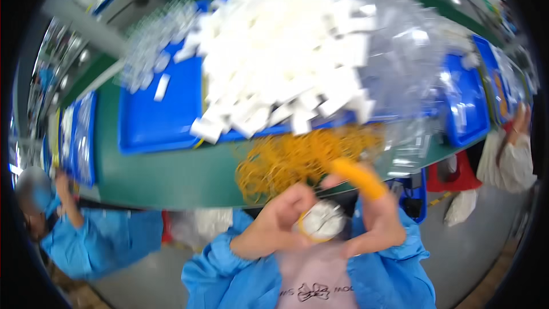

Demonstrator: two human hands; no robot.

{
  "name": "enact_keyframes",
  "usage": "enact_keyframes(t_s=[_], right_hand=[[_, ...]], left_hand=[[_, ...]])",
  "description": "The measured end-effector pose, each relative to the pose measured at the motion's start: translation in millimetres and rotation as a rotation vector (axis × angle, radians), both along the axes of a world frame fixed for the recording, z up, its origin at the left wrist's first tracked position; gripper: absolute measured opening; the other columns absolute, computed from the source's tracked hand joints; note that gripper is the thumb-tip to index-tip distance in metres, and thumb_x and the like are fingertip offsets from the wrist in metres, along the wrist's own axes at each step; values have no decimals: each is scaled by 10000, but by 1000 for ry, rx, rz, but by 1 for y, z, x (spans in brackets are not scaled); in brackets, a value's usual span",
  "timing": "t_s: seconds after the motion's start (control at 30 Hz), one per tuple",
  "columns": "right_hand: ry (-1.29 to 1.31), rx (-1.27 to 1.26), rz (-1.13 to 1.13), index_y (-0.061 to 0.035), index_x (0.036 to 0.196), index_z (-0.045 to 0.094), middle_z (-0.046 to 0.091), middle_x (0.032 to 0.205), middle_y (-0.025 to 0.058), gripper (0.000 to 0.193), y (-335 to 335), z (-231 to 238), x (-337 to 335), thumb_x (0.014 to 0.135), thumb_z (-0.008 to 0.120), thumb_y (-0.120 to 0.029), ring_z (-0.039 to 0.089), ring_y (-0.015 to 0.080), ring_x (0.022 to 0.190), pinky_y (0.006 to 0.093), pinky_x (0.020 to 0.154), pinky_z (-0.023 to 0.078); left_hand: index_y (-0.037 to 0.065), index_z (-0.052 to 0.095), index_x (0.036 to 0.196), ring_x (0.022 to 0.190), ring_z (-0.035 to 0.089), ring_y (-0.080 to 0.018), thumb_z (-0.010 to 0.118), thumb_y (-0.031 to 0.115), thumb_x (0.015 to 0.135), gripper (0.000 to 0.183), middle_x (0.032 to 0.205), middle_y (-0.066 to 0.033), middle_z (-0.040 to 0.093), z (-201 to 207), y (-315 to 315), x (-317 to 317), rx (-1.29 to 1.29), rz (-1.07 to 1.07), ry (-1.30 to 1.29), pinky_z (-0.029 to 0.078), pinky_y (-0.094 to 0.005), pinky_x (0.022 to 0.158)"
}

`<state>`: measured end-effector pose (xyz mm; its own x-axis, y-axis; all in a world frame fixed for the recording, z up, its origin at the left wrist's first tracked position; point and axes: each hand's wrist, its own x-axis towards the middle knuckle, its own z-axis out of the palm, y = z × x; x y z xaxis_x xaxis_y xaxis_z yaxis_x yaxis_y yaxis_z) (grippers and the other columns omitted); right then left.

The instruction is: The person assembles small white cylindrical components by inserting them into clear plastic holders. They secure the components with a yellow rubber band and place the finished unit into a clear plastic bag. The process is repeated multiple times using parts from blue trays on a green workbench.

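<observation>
Left hand (280, 217): you grip the white bundle (325, 221) from its left
Right hand (380, 220): you spread it open, just beside the bundle
White bundle: between your hands, near the green table (166, 177) edge
Yellow rubber bands (297, 157): heaped at that edge
Open room: tabletop left of the bands

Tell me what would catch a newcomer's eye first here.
The big heap of bright white pieces at the top centre, piled above the green table, would stand out first. Next comes the tangle of yellow bands just in front of it. Below that, the left hand holds a round whitish bundle, with the right hand, wearing an orange finger cover, close by.
</observation>
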<state>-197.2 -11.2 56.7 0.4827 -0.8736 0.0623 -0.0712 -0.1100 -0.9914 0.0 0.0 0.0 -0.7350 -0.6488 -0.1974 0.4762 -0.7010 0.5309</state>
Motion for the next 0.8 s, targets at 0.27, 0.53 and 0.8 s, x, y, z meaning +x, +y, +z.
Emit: enact_keyframes(t_s=[0.27, 0.53, 0.8], right_hand=[[81, -225, -545, -33, 1087, 593, 519, 1060, 90, 562, 16, 57, -109, 597, 833, -169, 521, 215, 999, 325, 846, 417], [263, -541, -1214, 6, 1165, 520, 610, 977, 81, 446, -94, 21, -311, 764, 693, -85, 601, 140, 859, 257, 770, 482], [696, -523, -1367, -46, 1071, 598, 587, 913, 77, 420, -165, -16, -371, 691, 740, -152, 572, 177, 757, 306, 701, 469]], left_hand=[[26, 454, 1087, 993, 546, -244, 704, 313, 780, 489, 1041, -135, 541, 49, -2, -43, -454, 537, -304, 440, -368, 881], [27, 511, 1032, 883, 553, -215, 546, 184, 915, 199, 972, -108, 538, 47, -3, -12, -488, 659, -335, 462, -353, 827], [27, 524, 985, 868, 560, -217, 548, 158, 913, 152, 946, -104, 539, 58, 4, -13, -454, 648, -347, 472, -352, 810]])
